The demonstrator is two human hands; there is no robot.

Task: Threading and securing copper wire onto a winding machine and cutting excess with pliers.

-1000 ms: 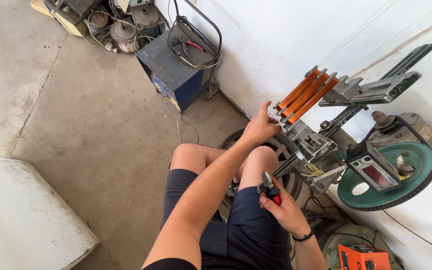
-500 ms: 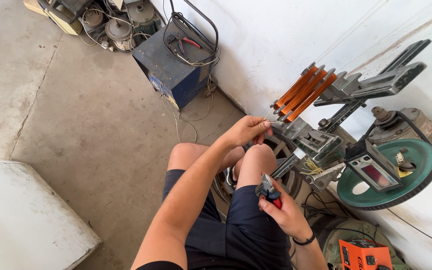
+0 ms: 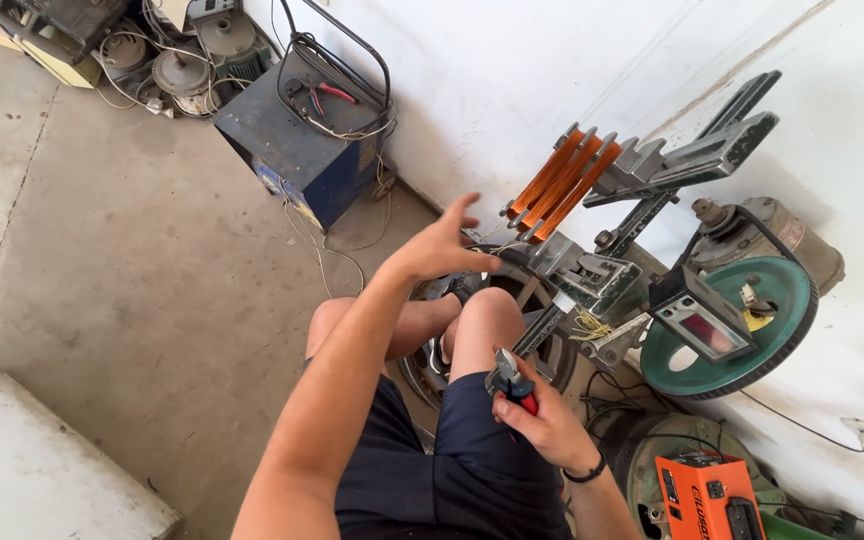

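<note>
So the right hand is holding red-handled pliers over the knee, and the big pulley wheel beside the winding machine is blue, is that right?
Not quite: the big pulley wheel beside the winding machine is green, not blue, as the head view shows. The rest stands: the right hand holds the red-handled pliers over the knee.

counter screen (image 3: 709,333): small dark-red rectangle in a grey box — about 3 o'clock
label (image 3: 699,514): black patch on orange case — 5 o'clock

One green wheel (image 3: 752,350), one blue box (image 3: 307,150), one orange case (image 3: 707,500), one pliers (image 3: 514,380)
</note>
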